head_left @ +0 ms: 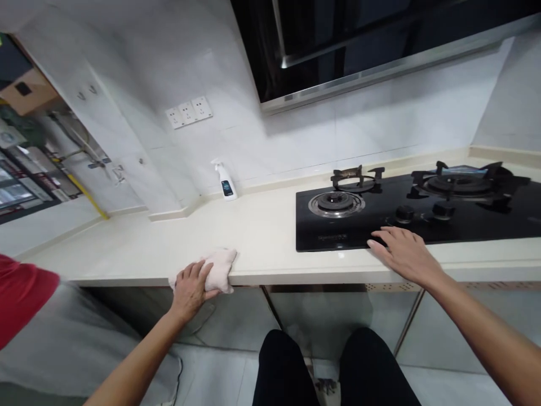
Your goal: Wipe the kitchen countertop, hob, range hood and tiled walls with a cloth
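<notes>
My left hand (190, 288) grips a pale pink cloth (220, 267) at the front edge of the cream countertop (262, 237). Part of the cloth hangs over that edge, and the palm covers some of it. On the right, my right hand (403, 254) rests with fingers stretched out on the front rim of the black gas stove (350, 231), holding nothing. Just beyond its fingertips are two black control knobs (404, 213). The left burner (336, 203) has no pan support over it; a loose support (357, 179) sits behind it.
A white spray bottle (227, 187) stands against the back wall, near the wall sockets (189, 112). Over the stove hangs a dark range hood (359, 51). At far left is another person's red sleeve (25, 299). Cabinet doors (329, 316) lie below the counter.
</notes>
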Demonstrator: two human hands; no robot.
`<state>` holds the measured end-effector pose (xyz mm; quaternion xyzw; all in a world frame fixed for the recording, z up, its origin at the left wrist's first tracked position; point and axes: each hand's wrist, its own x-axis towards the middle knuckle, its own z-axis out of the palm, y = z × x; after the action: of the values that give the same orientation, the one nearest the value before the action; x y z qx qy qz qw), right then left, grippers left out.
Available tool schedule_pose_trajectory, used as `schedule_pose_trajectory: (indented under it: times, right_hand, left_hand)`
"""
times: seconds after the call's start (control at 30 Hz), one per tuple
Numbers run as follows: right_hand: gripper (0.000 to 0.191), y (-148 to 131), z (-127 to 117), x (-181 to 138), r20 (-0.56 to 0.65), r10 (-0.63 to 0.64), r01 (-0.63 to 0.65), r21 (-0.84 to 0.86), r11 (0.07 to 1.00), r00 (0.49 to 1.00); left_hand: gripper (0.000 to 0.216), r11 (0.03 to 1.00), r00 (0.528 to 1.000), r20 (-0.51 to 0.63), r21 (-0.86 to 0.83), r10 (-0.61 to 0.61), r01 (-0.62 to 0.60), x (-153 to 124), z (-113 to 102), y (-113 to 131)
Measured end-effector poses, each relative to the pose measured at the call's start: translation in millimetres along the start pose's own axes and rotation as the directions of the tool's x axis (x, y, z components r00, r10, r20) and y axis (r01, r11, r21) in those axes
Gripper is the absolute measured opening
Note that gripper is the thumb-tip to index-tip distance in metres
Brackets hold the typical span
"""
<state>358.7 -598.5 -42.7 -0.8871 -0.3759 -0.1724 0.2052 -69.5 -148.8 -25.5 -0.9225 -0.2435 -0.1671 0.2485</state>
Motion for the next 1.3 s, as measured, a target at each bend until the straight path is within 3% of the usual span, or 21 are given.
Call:
schedule_pose_trajectory:
  times: [0.1, 0.27, 0.47, 0.57, 0.67, 0.73, 0.8, 0.87, 0.97, 1.03, 1.13, 1.23, 1.3]
  right_hand:
    - [0.062, 0, 1, -1, -0.049, -0.021, 0.021, -0.01, 1.0, 0.999]
    - [0.062, -4, -2, -3, -0.095, -0.054, 0.053, -0.007, 0.999, 0.994]
    - [0.058, -1, -2, 1, -0.117, -0.053, 0.064, 0.094, 0.994, 0.992]
    - [0.057, 4, -9, 4, -0.169, 0.024, 0.024, 0.278, 0.96, 0.985]
    - [0.052, -6, -26, -4, -0.337, 0.035, 0.101, 0.377, 0.921, 0.941]
    - [0.047, -25, -34, -18, -0.415, -0.082, 0.24, 0.345, 0.907, 0.906]
    - [0.043, -48, -33, -33, -0.38, -0.261, 0.379, 0.28, 0.882, 0.888]
    - [0.045, -69, -24, -44, -0.283, -0.409, 0.468, 0.188, 0.863, 0.868]
    - [0.068, -90, -4, -50, -0.219, -0.457, 0.469, 0.005, 0.883, 0.862]
    - [0.078, -97, 5, -49, -0.223, -0.43, 0.422, -0.083, 0.903, 0.875]
    - [0.074, -99, 12, -45, -0.242, -0.417, 0.397, -0.131, 0.909, 0.876]
    - [0.069, -84, 14, -44, -0.279, -0.48, 0.452, -0.163, 0.877, 0.832]
    - [0.065, -60, 12, -46, -0.296, -0.529, 0.491, -0.197, 0.849, 0.796]
  left_hand:
    - [0.069, 0.995, 0.995, -0.032, -0.028, 0.094, -0.095, 16, -12, 62]
    - [0.078, 0.969, 0.976, -0.066, -0.122, 0.208, -0.214, 51, -45, 193]
    - [0.083, 0.871, 0.907, -0.194, -0.263, 0.373, -0.414, 92, -91, 335]
    - [0.082, 0.836, 0.877, -0.253, -0.28, 0.409, -0.471, 109, -107, 392]
    - [0.081, 0.825, 0.876, -0.275, -0.312, 0.396, -0.471, 121, -116, 426]
    - [0.075, 0.794, 0.871, -0.256, -0.362, 0.42, -0.489, 124, -120, 426]
    - [0.062, 0.736, 0.846, -0.255, -0.418, 0.468, -0.533, 122, -120, 406]
    - [0.05, 0.66, 0.805, -0.304, -0.462, 0.51, -0.592, 114, -116, 368]
    - [0.052, 0.559, 0.735, -0.404, -0.478, 0.545, -0.677, 100, -100, 294]
    - [0.038, 0.578, 0.774, -0.431, -0.516, 0.463, -0.633, 96, -86, 248]
    - [0.036, 0.703, 0.891, -0.389, -0.566, 0.233, -0.431, 108, -67, 200]
    - [0.044, 0.794, 0.945, -0.303, -0.541, 0.122, -0.276, 128, -54, 182]
    - [0.048, 0.837, 0.965, -0.241, -0.503, 0.102, -0.214, 135, -48, 180]
